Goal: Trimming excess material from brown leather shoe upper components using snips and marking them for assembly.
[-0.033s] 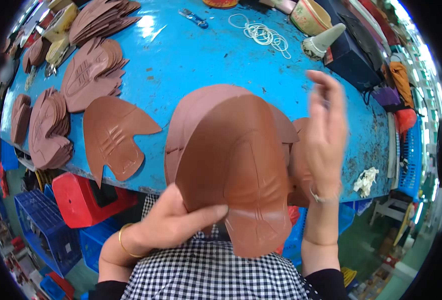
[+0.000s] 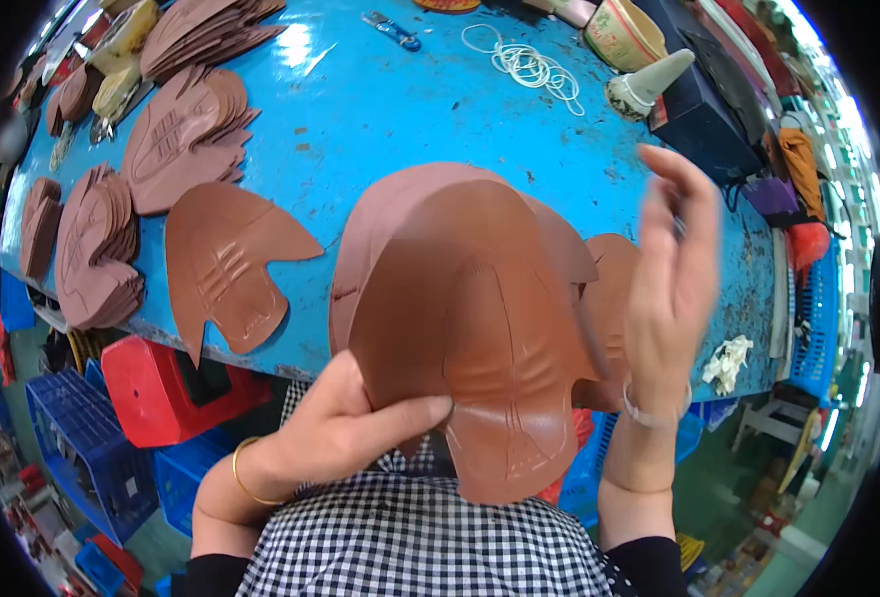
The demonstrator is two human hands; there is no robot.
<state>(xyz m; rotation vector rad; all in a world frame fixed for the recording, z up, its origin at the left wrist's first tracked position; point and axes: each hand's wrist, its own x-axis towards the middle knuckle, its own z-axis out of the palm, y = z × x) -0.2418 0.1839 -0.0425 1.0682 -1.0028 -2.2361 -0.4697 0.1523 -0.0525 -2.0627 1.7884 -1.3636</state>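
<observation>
A brown leather shoe upper (image 2: 505, 328), curved and creased across its middle, is gripped by my left hand (image 2: 335, 423) at its lower left edge, thumb on top. Behind it, more brown upper pieces (image 2: 390, 224) rest on the table, partly hidden. My right hand (image 2: 669, 289) is raised beside the upper, not touching it, with loosely curved fingers apart and somewhat blurred; I see nothing held. Another brown upper piece (image 2: 614, 298) lies partly behind that hand. To the left, a single brown upper (image 2: 231, 269) lies flat.
Stacks of brown cut pieces (image 2: 186, 134) stand on the left of the blue table (image 2: 380, 109). Toward the back are a blue utility knife (image 2: 392, 30), white cord (image 2: 535, 65) and a pale cone (image 2: 649, 85). A red stool (image 2: 141, 393) and blue crate (image 2: 87, 448) stand below left.
My right hand has moved slightly right, away from the upper. The upper's lower end has risen a little in my left hand, and its right edge now curls visibly.
</observation>
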